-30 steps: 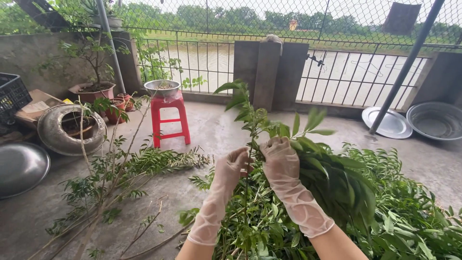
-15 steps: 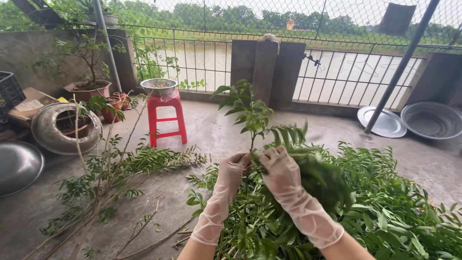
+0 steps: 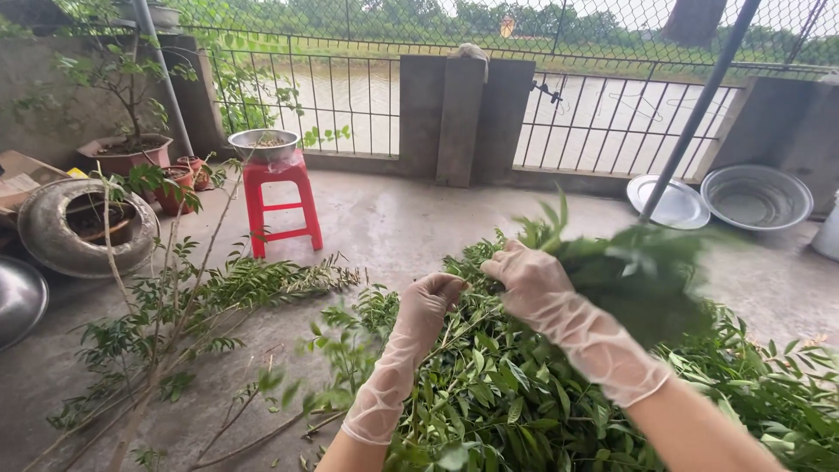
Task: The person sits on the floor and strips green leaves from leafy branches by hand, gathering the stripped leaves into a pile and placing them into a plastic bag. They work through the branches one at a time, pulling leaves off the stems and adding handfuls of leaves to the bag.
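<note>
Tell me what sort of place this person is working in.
Most likely an outdoor concrete yard or terrace of a rural home. A metal railing fence borders it with water and greenery beyond, potted plants stand by the wall, and cut leafy branches lie heaped on the floor beneath the gloved hands.

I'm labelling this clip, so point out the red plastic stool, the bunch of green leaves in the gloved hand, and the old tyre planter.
red plastic stool (image 3: 281, 206), head view, on its front legs.
bunch of green leaves (image 3: 642, 280), head view, on the blurred middle.
old tyre planter (image 3: 52, 249), head view, on its grey wall.
</note>
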